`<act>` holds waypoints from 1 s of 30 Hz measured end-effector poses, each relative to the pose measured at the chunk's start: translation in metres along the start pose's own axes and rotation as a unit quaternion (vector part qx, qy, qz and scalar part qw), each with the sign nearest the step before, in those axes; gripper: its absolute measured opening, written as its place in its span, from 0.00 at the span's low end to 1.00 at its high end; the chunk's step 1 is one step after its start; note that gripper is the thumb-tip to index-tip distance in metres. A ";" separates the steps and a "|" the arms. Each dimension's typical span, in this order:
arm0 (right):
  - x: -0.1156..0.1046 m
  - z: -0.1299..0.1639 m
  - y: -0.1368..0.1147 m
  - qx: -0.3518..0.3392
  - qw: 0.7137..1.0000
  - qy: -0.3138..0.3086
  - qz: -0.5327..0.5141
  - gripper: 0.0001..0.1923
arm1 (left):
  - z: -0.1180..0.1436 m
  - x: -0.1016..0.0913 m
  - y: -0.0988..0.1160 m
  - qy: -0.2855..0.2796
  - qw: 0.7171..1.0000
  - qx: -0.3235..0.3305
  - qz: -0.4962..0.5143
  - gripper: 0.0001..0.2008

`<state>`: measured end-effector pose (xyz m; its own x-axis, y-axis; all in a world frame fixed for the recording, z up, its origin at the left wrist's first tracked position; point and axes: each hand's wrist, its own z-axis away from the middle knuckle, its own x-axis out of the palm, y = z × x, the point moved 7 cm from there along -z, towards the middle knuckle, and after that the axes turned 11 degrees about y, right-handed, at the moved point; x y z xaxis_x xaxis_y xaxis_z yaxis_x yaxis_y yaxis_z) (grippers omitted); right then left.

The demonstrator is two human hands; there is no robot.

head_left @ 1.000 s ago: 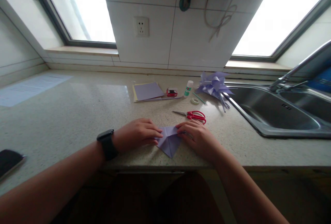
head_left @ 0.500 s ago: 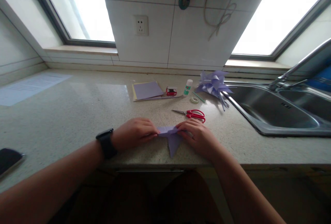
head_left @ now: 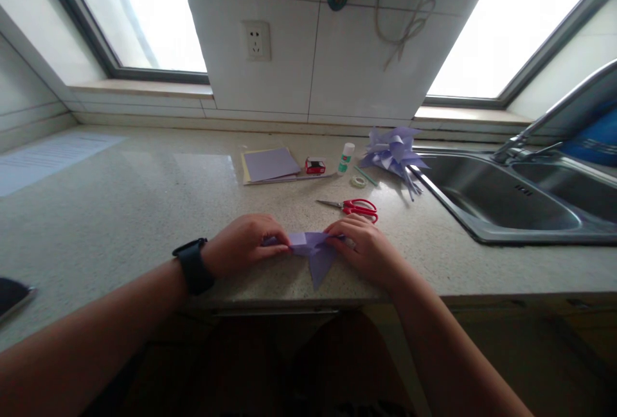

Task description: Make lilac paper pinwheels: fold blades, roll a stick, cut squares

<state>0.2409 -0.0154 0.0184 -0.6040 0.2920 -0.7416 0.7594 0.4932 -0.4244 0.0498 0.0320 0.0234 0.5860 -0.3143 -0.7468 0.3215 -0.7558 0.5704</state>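
Pinched between the left hand (head_left: 243, 243) and the right hand (head_left: 366, 251), the folded lilac paper sheet (head_left: 313, 253) lay just nearer the counter edge than the red-handled scissors (head_left: 354, 206). Over the last second its broad diamond had narrowed — the side flaps were folded in, one crease further. Its long axis ran toward the person, tip pointing away from the scissors — down at the counter edge.

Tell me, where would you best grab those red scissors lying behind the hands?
Probably by the red handles, coming from above on the right. The scissors lie flat on the counter, shut blades pointing left, so the loops are the thick, blunt end, clear of the right hand.
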 end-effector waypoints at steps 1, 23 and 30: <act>0.000 0.000 0.000 0.001 1.000 0.001 0.001 0.04 | 0.000 0.000 -0.001 0.000 1.000 -0.010 0.011 0.10; -0.002 0.005 0.009 0.040 0.997 0.059 -0.027 0.11 | 0.002 -0.005 -0.011 0.134 0.986 -0.085 0.049 0.12; -0.002 0.002 0.001 0.012 0.999 0.037 -0.032 0.08 | 0.004 -0.010 0.005 0.156 0.985 0.015 -0.074 0.10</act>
<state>0.2431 -0.0167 0.0184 -0.6667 0.3210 -0.6727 0.7240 0.4933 -0.4821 0.0423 0.0296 0.0326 0.7363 -0.0112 -0.6766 0.4015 -0.7976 0.4501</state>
